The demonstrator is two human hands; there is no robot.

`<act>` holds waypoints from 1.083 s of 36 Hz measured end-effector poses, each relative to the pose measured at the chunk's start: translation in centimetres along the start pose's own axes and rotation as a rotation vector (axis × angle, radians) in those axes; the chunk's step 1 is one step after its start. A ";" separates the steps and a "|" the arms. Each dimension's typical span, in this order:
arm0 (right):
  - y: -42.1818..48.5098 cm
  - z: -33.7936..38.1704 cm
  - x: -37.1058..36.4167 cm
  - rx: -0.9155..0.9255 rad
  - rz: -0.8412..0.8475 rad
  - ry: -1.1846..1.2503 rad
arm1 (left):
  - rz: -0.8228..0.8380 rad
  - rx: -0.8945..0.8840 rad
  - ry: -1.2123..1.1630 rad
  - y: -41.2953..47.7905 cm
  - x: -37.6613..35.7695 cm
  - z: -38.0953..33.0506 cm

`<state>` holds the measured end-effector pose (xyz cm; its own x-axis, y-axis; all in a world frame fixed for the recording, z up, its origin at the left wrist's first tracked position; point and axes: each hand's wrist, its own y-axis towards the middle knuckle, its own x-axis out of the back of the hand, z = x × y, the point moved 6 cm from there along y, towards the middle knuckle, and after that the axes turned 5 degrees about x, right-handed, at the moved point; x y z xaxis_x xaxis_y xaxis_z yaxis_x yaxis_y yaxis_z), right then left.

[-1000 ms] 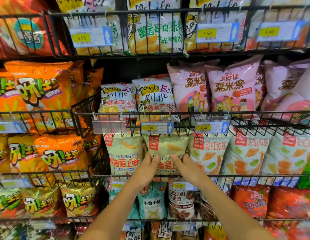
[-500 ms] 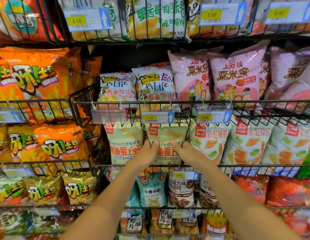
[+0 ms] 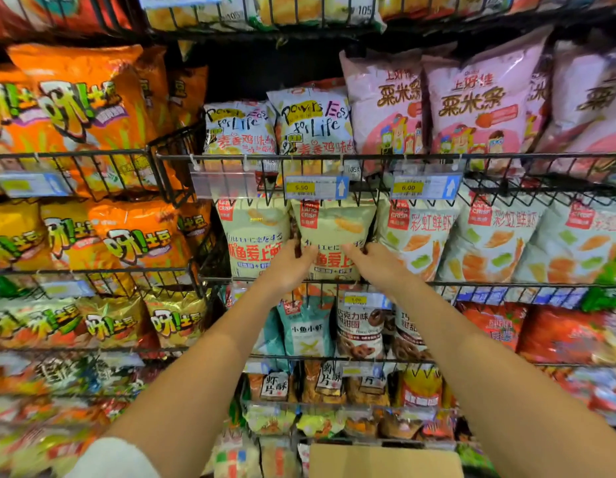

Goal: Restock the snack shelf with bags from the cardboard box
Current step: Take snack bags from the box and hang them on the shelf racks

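A pale green Lang Crisp snack bag [image 3: 334, 232] stands upright in the wire shelf basket [image 3: 334, 282], second from the left in its row. My left hand [image 3: 289, 267] grips its left edge, thumb on the front. Gripping the right edge in the same way is my right hand [image 3: 379, 265]. A matching green bag [image 3: 253, 236] stands just to its left. The cardboard box [image 3: 385, 460] shows only its top edge at the bottom of the view, below my arms.
Rainbow shrimp-chip bags [image 3: 416, 236] fill the row to the right. Pink bags [image 3: 472, 108] and Powers Easy Life bags [image 3: 313, 122] sit one shelf up. Orange potato-snack bags [image 3: 92, 108] fill the left rack. Price tags [image 3: 316, 188] hang on the wire rail above my hands.
The view has tilted down, so the shelves sit higher in the frame and the box edge has come into sight. Both hands stay on the same green bag.
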<state>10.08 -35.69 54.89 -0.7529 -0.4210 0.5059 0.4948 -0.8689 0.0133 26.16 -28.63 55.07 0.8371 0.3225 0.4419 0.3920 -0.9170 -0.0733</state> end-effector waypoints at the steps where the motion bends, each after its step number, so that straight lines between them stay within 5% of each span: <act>1: -0.4 0.2 0.1 0.030 -0.013 -0.072 | 0.000 -0.031 0.063 -0.7 0.1 -0.2; 7: -5.4 0.0 -1.0 0.322 0.009 -0.466 | -0.082 -0.135 0.493 -6.5 -0.5 1.9; 16: -15.3 -7.6 -3.6 0.126 0.259 -0.849 | 0.062 -0.145 1.019 -16.2 -4.5 9.6; 26: -27.1 -12.1 -5.0 -0.007 0.219 -1.042 | 0.099 -0.219 1.017 -25.3 -5.4 13.7; 39: -39.4 -18.3 -7.3 -0.179 0.253 -0.935 | 0.268 -0.075 0.877 -32.5 -8.8 20.7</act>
<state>-11.85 -3.12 34.88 0.0505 -0.2916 0.9552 0.4632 -0.8405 -0.2810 13.97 3.15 35.08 0.2953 -0.1680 0.9405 0.1754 -0.9582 -0.2262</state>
